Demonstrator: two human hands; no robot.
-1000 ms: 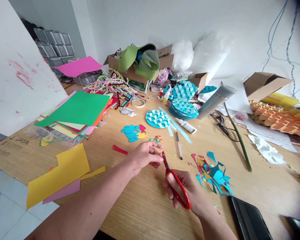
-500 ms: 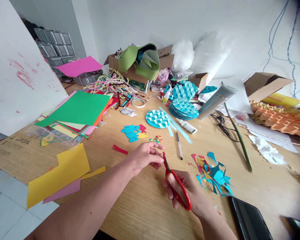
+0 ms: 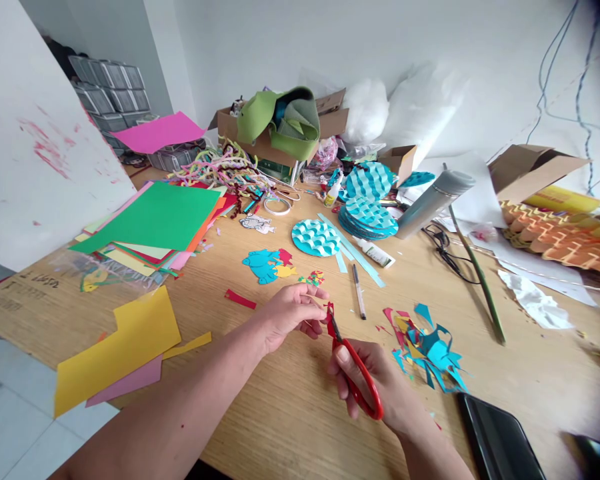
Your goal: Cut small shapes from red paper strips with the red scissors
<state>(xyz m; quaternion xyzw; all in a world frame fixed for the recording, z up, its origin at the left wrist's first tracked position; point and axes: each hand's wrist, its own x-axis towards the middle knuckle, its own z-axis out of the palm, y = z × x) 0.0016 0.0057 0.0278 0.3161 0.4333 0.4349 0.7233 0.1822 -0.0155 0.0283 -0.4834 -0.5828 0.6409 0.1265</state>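
Observation:
My right hand grips red-handled scissors over the wooden table, blades pointing up and left. My left hand pinches a small red paper piece at the blade tips. Just right of the scissors lies a pile of blue, red and yellow paper scraps. A black pen lies beyond the hands. Blue and red paper cut-outs rest further back.
A stack of coloured paper sheets sits at the left, yellow and pink sheets at the near-left edge. Blue woven paper discs, a glue tube, a grey bottle, a green stick, boxes and a dark tablet fill the rest.
The left hand's fingers have shifted slightly and the small red piece now shows at the scissor tips; the scissors barely moved.

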